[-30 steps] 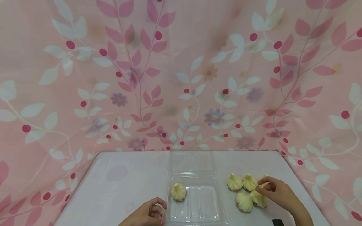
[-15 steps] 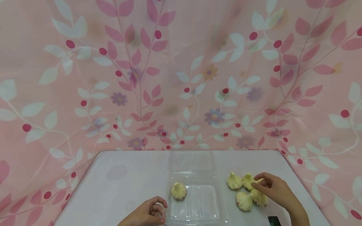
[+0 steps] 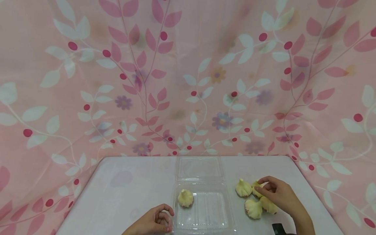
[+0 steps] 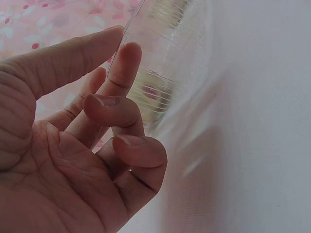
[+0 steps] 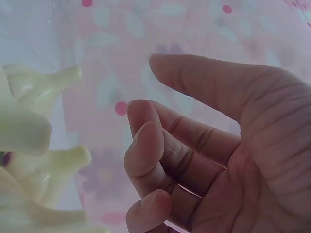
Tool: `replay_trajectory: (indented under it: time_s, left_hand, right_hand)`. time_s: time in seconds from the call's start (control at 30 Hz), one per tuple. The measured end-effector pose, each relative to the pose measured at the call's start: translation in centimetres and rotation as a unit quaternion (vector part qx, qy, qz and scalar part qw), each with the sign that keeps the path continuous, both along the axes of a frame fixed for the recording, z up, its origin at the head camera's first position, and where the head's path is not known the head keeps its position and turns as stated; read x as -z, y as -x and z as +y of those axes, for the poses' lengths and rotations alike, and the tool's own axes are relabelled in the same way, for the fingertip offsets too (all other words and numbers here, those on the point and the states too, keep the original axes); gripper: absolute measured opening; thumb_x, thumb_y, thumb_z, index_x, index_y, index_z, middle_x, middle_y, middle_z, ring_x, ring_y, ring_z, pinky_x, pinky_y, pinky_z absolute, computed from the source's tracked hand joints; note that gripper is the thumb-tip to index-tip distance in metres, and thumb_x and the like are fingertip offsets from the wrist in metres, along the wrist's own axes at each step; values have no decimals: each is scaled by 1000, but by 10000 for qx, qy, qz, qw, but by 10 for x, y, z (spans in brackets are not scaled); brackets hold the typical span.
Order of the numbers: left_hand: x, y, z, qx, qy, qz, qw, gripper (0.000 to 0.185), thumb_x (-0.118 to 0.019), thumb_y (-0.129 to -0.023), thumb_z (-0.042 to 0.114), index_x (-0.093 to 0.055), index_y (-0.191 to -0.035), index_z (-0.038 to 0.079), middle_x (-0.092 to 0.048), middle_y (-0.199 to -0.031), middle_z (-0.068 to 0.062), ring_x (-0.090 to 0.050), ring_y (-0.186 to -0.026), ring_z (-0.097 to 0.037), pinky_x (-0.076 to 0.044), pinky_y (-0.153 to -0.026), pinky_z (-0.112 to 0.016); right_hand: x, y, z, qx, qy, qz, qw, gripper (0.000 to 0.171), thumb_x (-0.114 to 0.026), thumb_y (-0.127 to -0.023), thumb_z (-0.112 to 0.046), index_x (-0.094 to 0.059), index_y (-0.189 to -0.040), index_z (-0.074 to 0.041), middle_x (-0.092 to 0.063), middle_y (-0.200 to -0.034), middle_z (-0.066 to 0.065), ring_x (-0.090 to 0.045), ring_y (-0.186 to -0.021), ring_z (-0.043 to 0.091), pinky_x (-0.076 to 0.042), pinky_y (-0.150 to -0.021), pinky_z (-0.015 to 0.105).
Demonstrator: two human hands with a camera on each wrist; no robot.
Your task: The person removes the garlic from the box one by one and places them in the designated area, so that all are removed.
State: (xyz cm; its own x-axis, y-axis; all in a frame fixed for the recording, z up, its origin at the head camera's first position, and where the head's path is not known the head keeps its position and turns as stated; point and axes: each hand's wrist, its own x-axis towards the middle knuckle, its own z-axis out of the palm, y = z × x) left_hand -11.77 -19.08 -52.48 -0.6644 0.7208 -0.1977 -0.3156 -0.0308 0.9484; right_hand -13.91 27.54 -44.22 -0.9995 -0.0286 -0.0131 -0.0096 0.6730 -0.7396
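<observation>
A clear plastic clamshell box [image 3: 202, 222] lies open on the table, its lid [image 3: 199, 168] folded back toward the far edge. One garlic bulb [image 3: 185, 198] sits in its left back part. My left hand [image 3: 152, 220] is at the box's left edge; in the left wrist view its thumb and forefinger pinch the rim [image 4: 125, 36]. To the right of the box, several garlic bulbs [image 3: 253, 209] lie grouped. Over them hovers my right hand [image 3: 279, 194], partly hiding some. Between its parted thumb and loosely bent fingers [image 5: 146, 145] there is nothing.
The table [image 3: 132, 186] has a pale cover. Pink leaf-patterned cloth [image 3: 188, 81] hangs behind and at both sides. A black object [image 3: 278, 229] shows by my right wrist at the lower edge.
My right hand has moved left across the garlic bulbs, and the black object by its wrist has shifted left too. The left hand, box and visible bulbs stay where they were.
</observation>
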Motion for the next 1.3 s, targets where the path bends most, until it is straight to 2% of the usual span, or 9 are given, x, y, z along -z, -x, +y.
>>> replay_trajectory:
  time_s: [0.23,0.43,0.7,1.0,1.3]
  left_hand:
    - [1,0,0,3,8,21,10000,49,-60,-86,-2,-32,-124,-14,-64,-92,-7,-62,-74,-12,-48,-65,-21]
    - [2,0,0,-51,47,26,10000,43,-61,-86,-1,-39,-122,-8,-64,-91,-8,-62,-73,-12,-48,-64,-22]
    - [1,0,0,-78,106,-41,9999,47,-61,-86,0,-36,-123,-11,-64,-91,-8,-62,-74,-13,-49,-67,-23]
    - [-1,-1,0,-171,241,14,9996,43,-63,-84,1,-42,-120,-7,-64,-90,-11,-62,-72,-14,-49,-65,-23]
    - [0,-1,1,-137,190,23,9997,45,-63,-85,1,-39,-121,-10,-64,-89,-10,-62,-72,-14,-50,-66,-24]
  right_hand:
    - [-1,1,-9,14,113,256,9996,39,-70,-81,-41,-63,-102,-9,-61,-74,1,-58,-66,17,-46,-57,25]
    - [1,1,-18,-146,402,451,9981,35,-69,-81,-40,-63,-101,-11,-63,-78,1,-60,-66,13,-49,-56,27]
    - [1,6,-32,-147,587,424,9973,35,-71,-80,-38,-64,-102,-11,-62,-73,1,-59,-63,16,-46,-53,27]
    - [3,13,-47,-239,802,509,9952,33,-72,-79,-38,-64,-100,-14,-63,-74,4,-60,-66,20,-47,-53,27]
    - [2,16,-60,-409,951,658,9924,28,-73,-79,-38,-63,-97,-19,-61,-74,-1,-61,-67,21,-47,-52,28]
